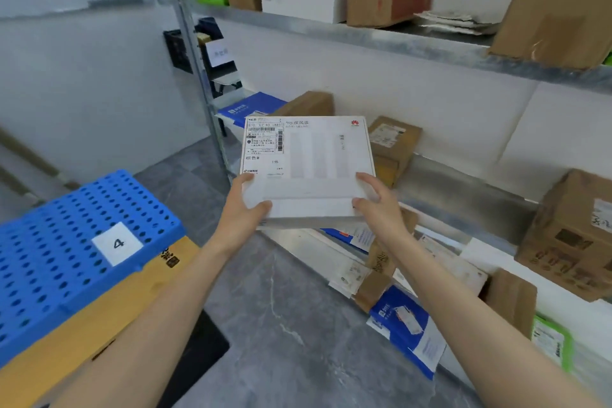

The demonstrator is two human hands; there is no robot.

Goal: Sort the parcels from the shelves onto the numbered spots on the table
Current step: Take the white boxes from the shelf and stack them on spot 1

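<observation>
A flat white parcel [311,162] with a shipping label at its top left is held in the air in front of the metal shelves [457,182]. My left hand [243,208] grips its near left corner, thumb on top. My right hand [377,205] grips its near right corner the same way. At the lower left lies a blue perforated pallet [59,242] with a white card marked 4 [117,243] on it.
The shelves at right hold several brown cartons [576,235], a white box [301,0], and blue-and-white mailers [407,328]. Under the blue pallet sits a yellow-brown carton [99,318]. A black crate [180,49] hangs beyond the shelf post. Grey floor lies below my arms.
</observation>
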